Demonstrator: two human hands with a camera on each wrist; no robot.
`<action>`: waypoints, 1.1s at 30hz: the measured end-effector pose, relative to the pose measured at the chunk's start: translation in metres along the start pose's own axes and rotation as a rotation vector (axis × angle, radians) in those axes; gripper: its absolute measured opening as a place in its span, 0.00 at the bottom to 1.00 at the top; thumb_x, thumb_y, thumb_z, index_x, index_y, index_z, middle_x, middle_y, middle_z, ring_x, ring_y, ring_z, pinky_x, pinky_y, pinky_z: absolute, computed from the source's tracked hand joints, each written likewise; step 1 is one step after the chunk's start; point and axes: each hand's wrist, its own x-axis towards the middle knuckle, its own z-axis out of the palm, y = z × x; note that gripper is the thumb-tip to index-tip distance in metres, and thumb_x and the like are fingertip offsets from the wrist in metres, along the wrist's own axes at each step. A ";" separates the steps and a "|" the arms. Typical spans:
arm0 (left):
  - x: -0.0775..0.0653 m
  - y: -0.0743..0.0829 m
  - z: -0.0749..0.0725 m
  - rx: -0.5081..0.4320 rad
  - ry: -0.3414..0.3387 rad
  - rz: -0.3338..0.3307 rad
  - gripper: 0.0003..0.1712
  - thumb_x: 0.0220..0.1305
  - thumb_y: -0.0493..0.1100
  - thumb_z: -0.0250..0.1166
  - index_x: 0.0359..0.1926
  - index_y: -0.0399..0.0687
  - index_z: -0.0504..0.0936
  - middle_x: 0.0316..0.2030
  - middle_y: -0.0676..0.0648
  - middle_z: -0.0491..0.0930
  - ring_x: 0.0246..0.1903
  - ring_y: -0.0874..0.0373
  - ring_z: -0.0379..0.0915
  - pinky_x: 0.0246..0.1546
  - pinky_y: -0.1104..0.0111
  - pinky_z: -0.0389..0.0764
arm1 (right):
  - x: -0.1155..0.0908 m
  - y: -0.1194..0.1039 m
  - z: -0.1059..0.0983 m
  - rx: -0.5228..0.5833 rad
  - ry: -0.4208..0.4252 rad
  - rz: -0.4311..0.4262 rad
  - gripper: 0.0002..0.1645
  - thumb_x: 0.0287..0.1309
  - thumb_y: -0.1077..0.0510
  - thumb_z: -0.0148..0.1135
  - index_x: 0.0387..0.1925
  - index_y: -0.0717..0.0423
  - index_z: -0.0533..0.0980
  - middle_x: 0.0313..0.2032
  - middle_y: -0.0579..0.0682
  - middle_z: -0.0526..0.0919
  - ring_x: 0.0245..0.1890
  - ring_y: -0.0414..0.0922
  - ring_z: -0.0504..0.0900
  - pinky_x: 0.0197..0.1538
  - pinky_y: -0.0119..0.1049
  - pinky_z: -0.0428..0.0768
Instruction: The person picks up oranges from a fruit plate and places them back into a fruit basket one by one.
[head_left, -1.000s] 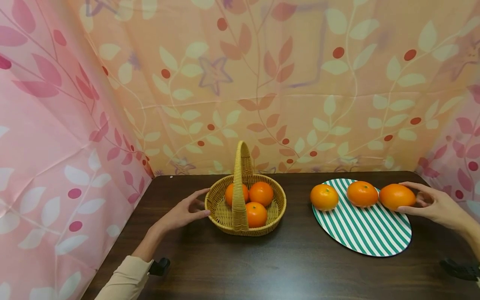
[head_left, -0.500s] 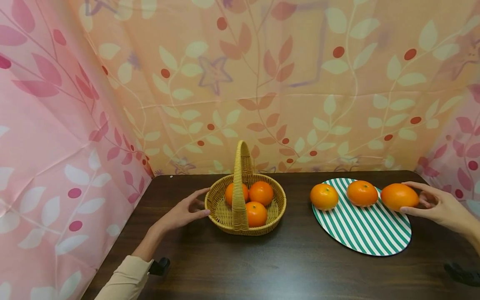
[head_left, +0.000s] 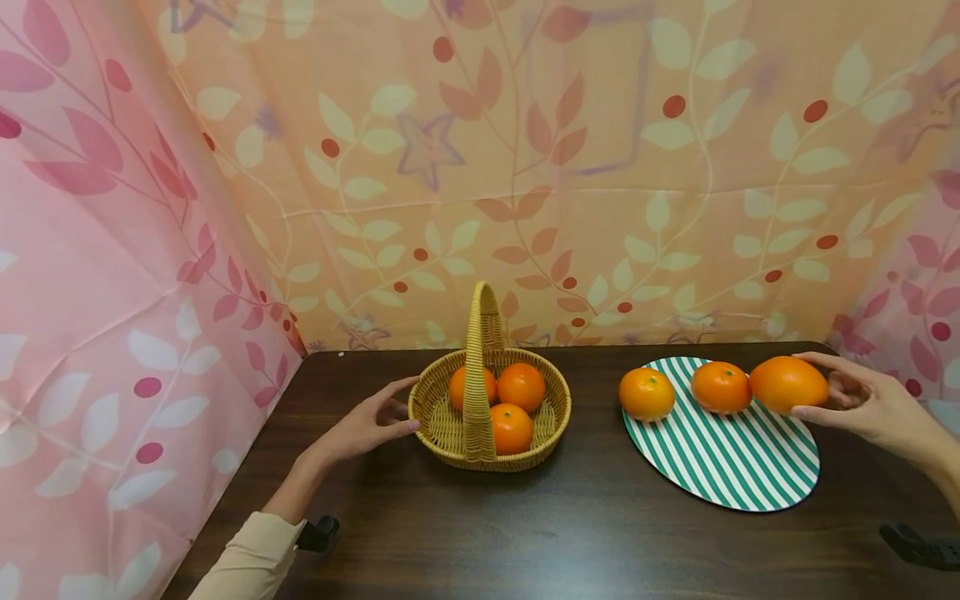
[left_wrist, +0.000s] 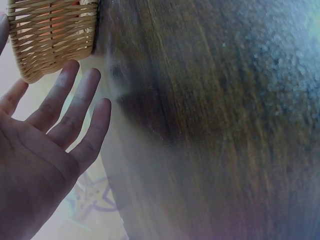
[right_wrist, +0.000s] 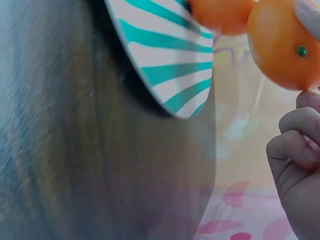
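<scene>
My right hand (head_left: 881,408) pinches an orange (head_left: 789,385) between thumb and fingertips, over the upper right edge of a green-and-white striped oval mat (head_left: 738,462). In the right wrist view, the same orange (right_wrist: 282,47) shows its green stem end, with the other fingers curled below it. A second orange (head_left: 721,387) lies on the mat right beside the held one, and a third orange (head_left: 647,394) sits at the mat's left edge. My left hand (head_left: 372,423) rests its fingertips at the left rim of a wicker basket (head_left: 437,429); in the left wrist view its fingers (left_wrist: 82,105) are extended along the basket's side.
Three oranges (head_left: 512,428) lie inside the basket, whose tall arched handle (head_left: 477,383) stands upright over them. Everything is on a dark wooden table (head_left: 570,525). Patterned cloth (head_left: 517,192) hangs behind the table and at both sides.
Over the last half second my right hand has shifted slightly left and up with its orange, closer to the neighbouring orange. My left hand and the basket stay in place.
</scene>
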 end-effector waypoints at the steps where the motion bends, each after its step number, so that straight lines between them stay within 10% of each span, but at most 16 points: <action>1: 0.000 0.000 0.000 0.002 0.001 0.001 0.42 0.71 0.48 0.68 0.79 0.53 0.57 0.53 0.37 0.79 0.48 0.46 0.81 0.49 0.51 0.80 | 0.001 -0.003 0.000 0.002 0.000 0.002 0.41 0.55 0.62 0.78 0.68 0.54 0.69 0.27 0.50 0.61 0.25 0.45 0.62 0.23 0.36 0.65; 33: -0.002 0.001 0.002 0.007 0.006 0.002 0.43 0.71 0.49 0.67 0.79 0.53 0.56 0.52 0.38 0.79 0.49 0.44 0.80 0.50 0.49 0.79 | 0.035 -0.083 0.039 0.089 -0.069 -0.242 0.44 0.41 0.71 0.82 0.64 0.53 0.76 0.23 0.50 0.65 0.22 0.44 0.64 0.28 0.36 0.63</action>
